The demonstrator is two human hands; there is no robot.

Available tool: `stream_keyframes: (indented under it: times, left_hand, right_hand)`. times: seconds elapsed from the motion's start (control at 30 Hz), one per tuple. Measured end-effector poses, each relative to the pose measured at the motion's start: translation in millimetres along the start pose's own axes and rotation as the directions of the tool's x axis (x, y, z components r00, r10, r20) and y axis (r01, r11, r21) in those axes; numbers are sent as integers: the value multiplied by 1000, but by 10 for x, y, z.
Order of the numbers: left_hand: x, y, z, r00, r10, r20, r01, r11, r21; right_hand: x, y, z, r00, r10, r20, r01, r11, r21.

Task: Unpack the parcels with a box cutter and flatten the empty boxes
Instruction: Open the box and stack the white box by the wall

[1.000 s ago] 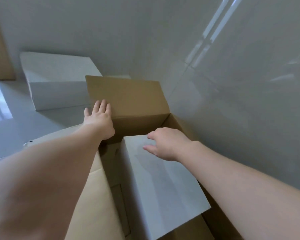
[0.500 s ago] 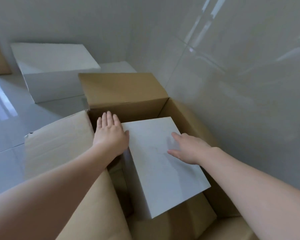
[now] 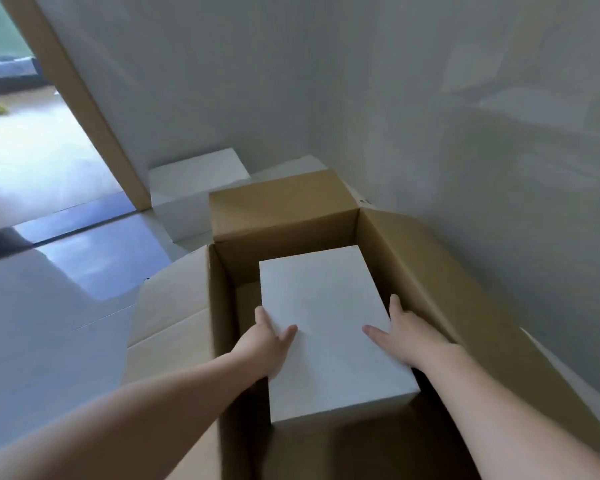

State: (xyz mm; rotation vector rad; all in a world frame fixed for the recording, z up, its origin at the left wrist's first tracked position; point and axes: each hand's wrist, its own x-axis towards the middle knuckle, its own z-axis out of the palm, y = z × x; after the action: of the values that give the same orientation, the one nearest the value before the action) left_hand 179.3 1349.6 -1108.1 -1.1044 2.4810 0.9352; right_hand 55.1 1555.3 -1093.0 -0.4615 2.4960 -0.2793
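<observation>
Two hands hold a white box (image 3: 329, 327) that sits inside an open brown cardboard carton (image 3: 406, 258), nearer the carton's right wall than its left. My left hand (image 3: 267, 344) takes the box's left edge: the thumb lies on the top face and the fingers go down the left side, so its grip clasps that edge. My right hand (image 3: 406, 327) takes the right edge the same way, thumb stretched across the top and fingers down between the box and the carton wall; its grip clasps the box too. How far the hidden fingers curl I cannot tell.

The carton's flaps are folded outward on the far side, the left and the right. It stands on a glossy pale floor (image 3: 49, 306) close to a grey wall (image 3: 430, 98) on the right. Beyond the far flap rests another white box (image 3: 194, 181), touching a tan door frame (image 3: 84, 105).
</observation>
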Motion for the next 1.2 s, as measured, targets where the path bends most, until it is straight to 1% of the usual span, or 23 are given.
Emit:
stream_keyframes:
  times: [0.1,0.13,0.17,0.2,0.23,0.3,0.33,0.37,0.4,0.47,0.53,0.6,0.67,0.8,0.9,0.97,1.07,1.2]
  left_hand:
    - [0,-28,20,1000,-13,1,13,992,-128]
    - [-2,-38,29,1000,-22,0,21,979,-204]
    - [23,-61,52,1000,-31,-5,28,953,-302]
    - [52,-88,81,999,-49,4,46,910,-412]
    - [85,-113,106,997,-77,29,81,849,-522]
    - [164,-146,159,979,-139,150,204,680,-704]
    - [191,-153,186,965,-143,222,263,590,-764]
    - [211,-158,207,955,-124,268,292,526,-799]
    - [224,-145,220,957,-97,273,283,503,-817]
    - [277,-160,279,975,-59,215,215,504,-837]
    - [293,-183,294,987,-29,157,149,529,-836]
    - [285,-212,252,990,5,140,116,531,-839]
    - [261,-209,139,992,29,120,85,542,-836]
    - [280,-8,-411,989,137,48,-35,544,-838]
    - [308,298,-922,967,250,47,-94,524,-846]
    - [327,494,-1227,951,306,35,-127,493,-861]
    - [450,716,-1738,928,372,31,-158,467,-870]
    - [850,859,-2590,893,449,20,-224,485,-846]
  right_hand:
    - [9,60,-62,999,-6,41,3,998,56]
    - [69,87,-47,999,-1,40,-3,995,102]
    - [142,105,-17,1000,4,31,-10,983,183]
    - [234,112,27,999,12,35,-22,951,307]
    - [319,90,82,998,23,50,-43,889,455]
    - [450,44,191,996,16,92,-74,737,672]
    - [469,22,205,994,-3,105,-76,668,740]
    - [460,-12,199,992,-23,124,-84,619,781]
    - [472,-26,195,990,-42,136,-87,574,814]
    - [502,-5,183,984,-77,160,-99,511,854]
    - [480,-31,170,980,-97,173,-108,468,877]
    - [470,-68,190,977,-99,191,-133,418,899]
    - [390,-156,128,976,-106,189,-132,403,906]
    - [208,-440,-331,988,-142,57,8,416,910]
    - [17,-655,-863,986,-148,-76,136,457,879]
    - [-102,-831,-1226,976,-159,-145,206,484,851]
    - [-207,-1212,-1707,970,-126,-210,245,523,817]
    - [-122,-1897,-2110,947,-81,-312,309,511,802]
